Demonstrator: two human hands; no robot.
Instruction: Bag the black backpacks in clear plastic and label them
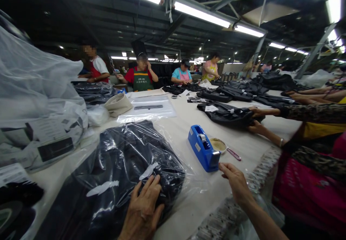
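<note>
A black folded item in a clear plastic bag (pixel 127 149) lies in front of me, with white paper-like pieces showing through the film. My left hand (pixel 146 205) rests on its near side, fingers stretched out flat on the plastic. To the right stands a blue tape dispenser (pixel 201 148). At its cutting end, the thumb and fingers of my right hand (pixel 236 182) are pinched together on the tape end, which barely shows. A tan tape roll (pixel 217 145) and a small pink-handled tool (pixel 234 154) lie just behind the dispenser.
Filled clear plastic sacks (pixel 40 124) crowd the left. Flat plastic bags (pixel 148 107) lie beyond the wrapped item. At right, a co-worker's hands (pixel 256 119) hold a black item (pixel 224 113). More black goods (pixel 243 90) cover the far table; several people work behind it.
</note>
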